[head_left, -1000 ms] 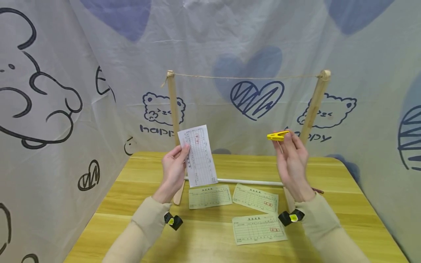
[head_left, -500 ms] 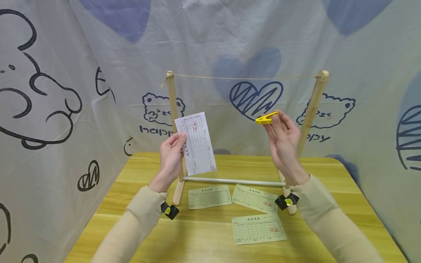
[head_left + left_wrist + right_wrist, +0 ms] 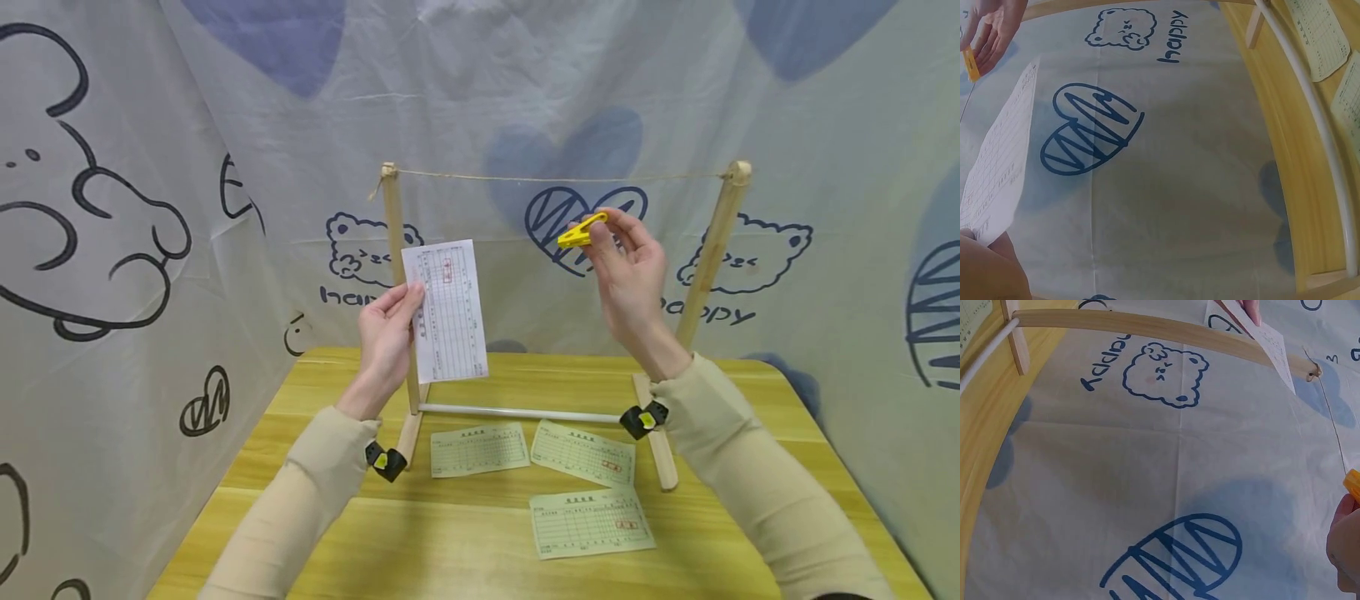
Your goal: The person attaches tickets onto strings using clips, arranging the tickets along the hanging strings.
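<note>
The left hand (image 3: pixel 386 333) pinches the paper slip (image 3: pixel 453 321) by its side, the right hand (image 3: pixel 630 271) pinches the yellow clip (image 3: pixel 576 237) (nose slipward), and steady, level moves should prevent creasing.

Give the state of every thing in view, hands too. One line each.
Left hand: pinching held slip
Right hand: pinching yellow clothespin
Held slip: raised, long side near vertical, print showing
Yellow clothespin: held in the air; jaws open or closed, cannot tell
String: tied between wooden posts, nearly straight
Wooden posts: standing
White rod: spanning low between posts
Three loose slips: lying flat on table, print up
</note>
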